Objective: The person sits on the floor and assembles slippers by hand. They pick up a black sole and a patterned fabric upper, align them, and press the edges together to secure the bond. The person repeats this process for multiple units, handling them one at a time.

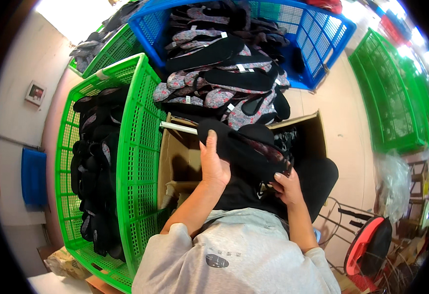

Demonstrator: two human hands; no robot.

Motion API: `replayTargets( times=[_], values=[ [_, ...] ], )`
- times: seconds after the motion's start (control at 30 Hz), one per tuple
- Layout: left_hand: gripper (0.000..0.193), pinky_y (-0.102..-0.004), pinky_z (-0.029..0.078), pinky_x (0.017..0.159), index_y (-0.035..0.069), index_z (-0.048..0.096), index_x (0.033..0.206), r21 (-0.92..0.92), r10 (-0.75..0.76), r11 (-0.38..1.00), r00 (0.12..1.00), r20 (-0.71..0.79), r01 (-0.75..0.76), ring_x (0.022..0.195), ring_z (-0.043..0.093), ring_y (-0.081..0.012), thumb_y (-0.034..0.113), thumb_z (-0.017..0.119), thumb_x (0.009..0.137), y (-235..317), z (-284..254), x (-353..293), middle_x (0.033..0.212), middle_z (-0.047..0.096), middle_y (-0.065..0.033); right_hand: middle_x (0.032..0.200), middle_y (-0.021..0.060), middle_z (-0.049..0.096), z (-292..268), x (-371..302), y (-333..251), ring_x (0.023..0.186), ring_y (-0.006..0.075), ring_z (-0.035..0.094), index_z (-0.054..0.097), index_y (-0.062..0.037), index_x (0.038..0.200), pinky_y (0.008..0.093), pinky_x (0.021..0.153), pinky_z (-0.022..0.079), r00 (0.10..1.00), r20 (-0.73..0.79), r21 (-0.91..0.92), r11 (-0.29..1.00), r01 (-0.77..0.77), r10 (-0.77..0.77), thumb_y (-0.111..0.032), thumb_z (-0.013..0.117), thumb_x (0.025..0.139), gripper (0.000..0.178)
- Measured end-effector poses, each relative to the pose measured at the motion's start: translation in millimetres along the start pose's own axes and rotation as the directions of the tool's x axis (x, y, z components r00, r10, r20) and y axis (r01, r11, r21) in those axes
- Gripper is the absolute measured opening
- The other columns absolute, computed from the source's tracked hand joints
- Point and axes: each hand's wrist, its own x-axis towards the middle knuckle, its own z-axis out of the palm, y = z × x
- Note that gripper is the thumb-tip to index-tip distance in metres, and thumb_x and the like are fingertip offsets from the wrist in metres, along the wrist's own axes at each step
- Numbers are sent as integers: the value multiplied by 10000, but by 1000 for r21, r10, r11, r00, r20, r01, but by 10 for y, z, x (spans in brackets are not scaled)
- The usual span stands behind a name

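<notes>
Over my lap I hold a black slipper (234, 147) with a dark, patterned lining showing at its right side. My left hand (214, 164) grips its left end, thumb on top and the other fingers underneath. At the right end my right hand (287, 187) pinches the edge between thumb and fingers; what lies under those fingers is partly hidden. A white rod (179, 128) sticks out just left of the slipper. Beyond my hands lies a heap of slippers (239, 81) with black soles, grey-and-red floral linings and small white tags.
An open cardboard box (181, 156) stands in front of me, partly covered. At left is a green crate (126, 196) of black slippers. A blue crate (148, 32) stands behind the heap. Rightward are a green crate (386, 98), clear plastic (395, 183) and a red-and-black object (369, 245).
</notes>
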Motion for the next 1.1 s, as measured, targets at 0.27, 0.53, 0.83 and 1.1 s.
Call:
replayTargets(
  times=[0.27,0.53,0.83,1.1],
  values=[
    [322,-420,541,907,67,605,1183,238,-251,940,968,-9,246,1036,661,-232,334,497,1040,126,-303,143,1157,676,-76,704,-80,448,-475,27,-191,482,13,365,559,-38,1240,179,407,263,988,135,-32,996,85,-80,-138,800,716,585],
    [309,-362,547,785,78,566,1220,543,-360,788,933,26,289,973,644,-179,303,549,1009,113,-340,-26,1111,662,-55,592,-61,442,-798,-45,-228,384,42,341,533,-31,1239,203,344,238,987,133,-137,985,105,-87,-333,840,697,692],
    [299,-219,458,545,98,629,1137,654,-452,705,884,116,274,619,564,-69,334,635,954,565,-534,-209,864,655,13,907,44,658,-891,148,126,498,124,536,564,-109,1221,199,332,283,988,-155,105,994,32,-15,-373,627,930,398],
    [210,-270,497,561,107,543,1058,216,245,952,963,-114,-217,619,610,-168,265,634,953,1525,-689,-269,936,653,-57,1070,84,639,-870,175,133,617,96,509,530,-66,1285,179,363,310,996,-82,143,988,58,-47,-259,549,991,352]
  ],
)
